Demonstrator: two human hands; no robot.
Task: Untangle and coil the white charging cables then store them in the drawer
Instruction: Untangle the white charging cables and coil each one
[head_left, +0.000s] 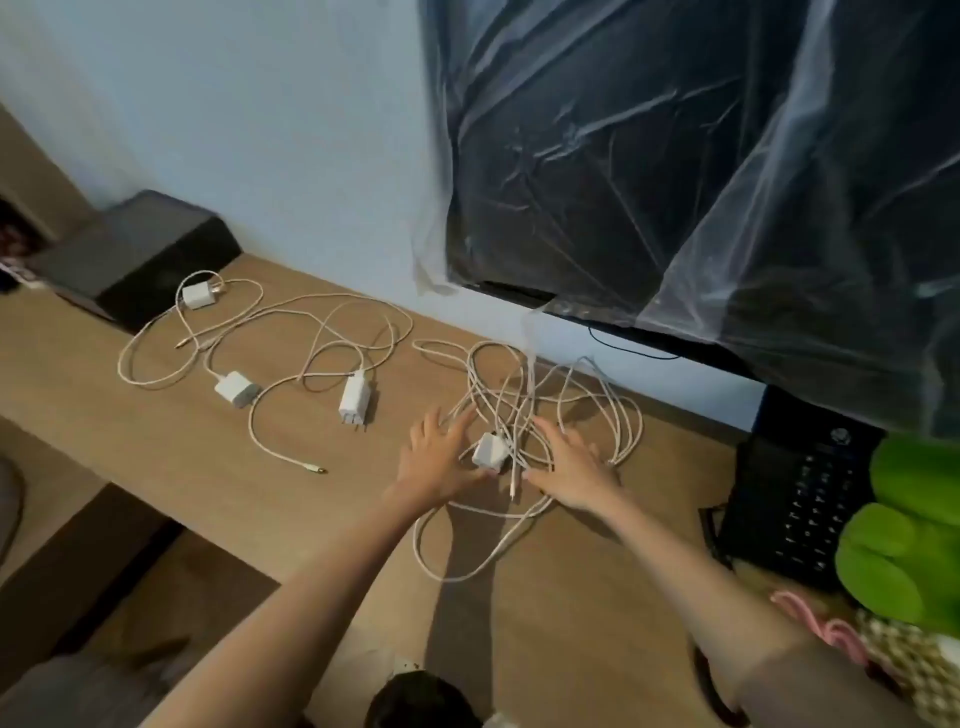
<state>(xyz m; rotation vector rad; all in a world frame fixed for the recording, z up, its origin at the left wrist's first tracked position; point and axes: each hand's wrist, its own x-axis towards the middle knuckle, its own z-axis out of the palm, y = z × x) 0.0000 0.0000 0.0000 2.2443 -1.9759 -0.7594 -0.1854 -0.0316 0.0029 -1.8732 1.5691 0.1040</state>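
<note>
between left grip (441, 460) and right grip (571, 475), on the counter (182, 441): white charger block (488, 451), tangled cables (519, 410) heaped just beyond it. both grips spread wide, holding nothing; left sits nearer the block.

Person only: left hand (436, 462) and right hand (571, 478) are bare, both left of the keyboard (795, 499). The left forearm (291, 597) is bare as far as the view shows, well left of the keyboard. The right forearm (670, 551) is bare beside the keyboard's near-left corner. Below the keyboard it enters a sleeve (810, 691): plain grey-brown fabric, loose fit, soft rounded cuff edge.
</note>
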